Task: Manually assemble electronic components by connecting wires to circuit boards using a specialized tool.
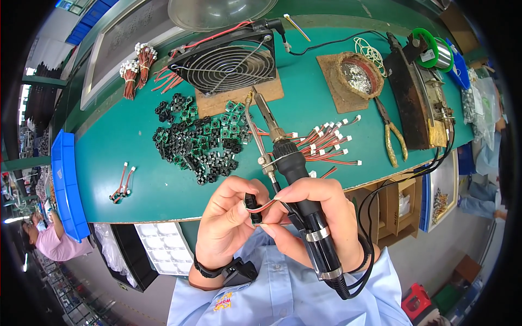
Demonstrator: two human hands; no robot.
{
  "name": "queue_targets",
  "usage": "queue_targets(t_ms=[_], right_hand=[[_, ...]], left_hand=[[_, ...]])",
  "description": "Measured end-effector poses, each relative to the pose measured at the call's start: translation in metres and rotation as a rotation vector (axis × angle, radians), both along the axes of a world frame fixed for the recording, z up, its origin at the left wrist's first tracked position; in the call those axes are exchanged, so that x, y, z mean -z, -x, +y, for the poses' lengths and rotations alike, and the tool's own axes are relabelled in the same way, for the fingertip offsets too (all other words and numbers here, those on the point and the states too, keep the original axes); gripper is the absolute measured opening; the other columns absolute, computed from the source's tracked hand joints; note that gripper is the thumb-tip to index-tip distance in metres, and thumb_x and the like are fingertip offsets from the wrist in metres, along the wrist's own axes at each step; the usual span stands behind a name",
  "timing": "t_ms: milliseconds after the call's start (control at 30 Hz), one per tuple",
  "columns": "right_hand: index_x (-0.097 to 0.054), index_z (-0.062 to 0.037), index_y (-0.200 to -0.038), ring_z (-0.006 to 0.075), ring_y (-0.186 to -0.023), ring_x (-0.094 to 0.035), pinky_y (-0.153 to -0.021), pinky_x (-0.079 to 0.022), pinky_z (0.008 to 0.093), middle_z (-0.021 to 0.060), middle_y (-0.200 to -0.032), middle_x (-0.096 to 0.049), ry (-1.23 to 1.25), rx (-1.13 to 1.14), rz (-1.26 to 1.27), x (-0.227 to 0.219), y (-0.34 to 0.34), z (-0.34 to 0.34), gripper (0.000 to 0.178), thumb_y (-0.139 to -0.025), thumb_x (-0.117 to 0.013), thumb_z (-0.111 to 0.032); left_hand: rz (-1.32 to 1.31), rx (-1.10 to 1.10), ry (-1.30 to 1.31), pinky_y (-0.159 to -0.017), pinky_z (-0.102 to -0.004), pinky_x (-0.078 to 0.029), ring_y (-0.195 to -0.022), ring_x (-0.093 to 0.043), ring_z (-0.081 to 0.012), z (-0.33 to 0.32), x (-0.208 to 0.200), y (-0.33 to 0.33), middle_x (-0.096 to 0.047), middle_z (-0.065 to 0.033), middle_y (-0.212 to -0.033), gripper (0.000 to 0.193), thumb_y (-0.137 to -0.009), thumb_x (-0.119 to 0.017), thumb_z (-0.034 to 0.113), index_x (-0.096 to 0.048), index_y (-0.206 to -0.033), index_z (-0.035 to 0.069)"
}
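My left hand [228, 209] is closed, pinching a small black component on a green circuit board [253, 208] between thumb and fingers. My right hand [321, 212] is wrapped around a soldering iron [291, 163] with a thin solder feed tube [260, 138] clamped along it; its tip points away from me. The right fingertips also pinch a short red and black wire lead [266, 206] at the board. Just beyond my hands lies a heap of similar black and green boards [204, 138]. To its right, wire leads with white connectors [326, 141] are spread out.
A black fan [225, 65] stands behind the heap. At the right are a round solder pot [359, 76], pliers [392, 136] and a solder spool [435, 50]. Finished-looking wired boards [122, 187] lie left, near a blue bin [68, 185]. Black cables [375, 201] trail from the iron.
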State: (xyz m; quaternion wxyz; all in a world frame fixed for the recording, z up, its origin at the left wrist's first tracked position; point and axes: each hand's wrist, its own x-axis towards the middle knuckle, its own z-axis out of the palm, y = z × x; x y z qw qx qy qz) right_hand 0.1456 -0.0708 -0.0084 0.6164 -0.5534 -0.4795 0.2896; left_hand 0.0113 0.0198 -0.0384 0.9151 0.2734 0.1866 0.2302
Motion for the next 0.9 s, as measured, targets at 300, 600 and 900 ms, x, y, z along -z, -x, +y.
queue_targets(t_ms=[300, 600, 900], right_hand=[[-0.042, -0.0014, -0.106, 0.0141, -0.071, -0.064, -0.063, -0.050, 0.0252, 0.0083, -0.076, -0.062, 0.012, 0.001, -0.004, -0.001, -0.003, 0.001, 0.044, -0.071, -0.068, 0.005], [-0.044, -0.0016, -0.105, 0.0145, -0.072, -0.064, -0.064, -0.050, 0.0245, 0.0074, -0.076, -0.062, 0.022, 0.007, -0.010, -0.002, -0.005, 0.001, 0.044, -0.069, -0.069, 0.006], [-0.045, -0.0024, -0.105, 0.0132, -0.072, -0.064, -0.064, -0.050, 0.0245, 0.0070, -0.078, -0.061, 0.037, 0.008, -0.024, -0.004, -0.009, 0.000, 0.044, -0.069, -0.069, 0.006]], left_hand=[[0.037, -0.038, -0.106, -0.073, -0.0279, -0.043, -0.083, -0.051, -0.0159, 0.000, -0.002, -0.001, -0.052, -0.0088, -0.092, 0.023, -0.086, -0.058, 0.016, -0.049, -0.103, 0.004], [0.027, -0.051, -0.099, -0.074, -0.0288, -0.043, -0.084, -0.052, -0.0172, -0.001, -0.005, -0.003, -0.053, -0.0098, -0.092, 0.021, -0.086, -0.058, 0.014, -0.050, -0.102, 0.003], [0.226, -0.088, -0.331, -0.075, -0.0289, -0.043, -0.085, -0.054, -0.0163, -0.002, -0.016, -0.001, -0.054, -0.0104, -0.094, 0.021, -0.086, -0.058, 0.012, -0.050, -0.098, -0.003]])
